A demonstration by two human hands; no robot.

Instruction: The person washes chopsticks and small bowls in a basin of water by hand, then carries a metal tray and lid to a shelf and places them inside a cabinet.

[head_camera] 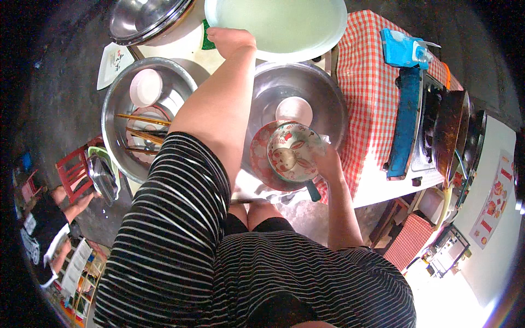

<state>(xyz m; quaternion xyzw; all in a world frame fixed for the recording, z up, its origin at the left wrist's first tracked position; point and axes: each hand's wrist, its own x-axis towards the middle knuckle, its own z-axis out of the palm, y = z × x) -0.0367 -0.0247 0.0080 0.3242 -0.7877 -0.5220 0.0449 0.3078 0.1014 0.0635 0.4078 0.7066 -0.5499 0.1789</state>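
Note:
My right hand [326,160], partly blurred, holds a patterned bowl [287,147] with a dark green handle by its right side. Something white shows by the fingers. Close behind it is a red patterned dish [260,164], over the near part of a large metal basin [266,86]. A pinkish-white bowl [294,110] sits inside that basin. My left arm stretches forward, and my left hand [233,41] is at the near left rim of a pale green basin [283,28]. Its fingers are largely hidden. Beside it lies a green scouring pad [208,37].
At left, a metal basin [107,135] holds a white bowl [146,87], a plate and chopsticks [143,119]. Stacked metal bowls [143,18] stand beyond. A checked cloth [365,78], gas stove [416,135] and wok [449,135] are right. A person [45,238] is far left.

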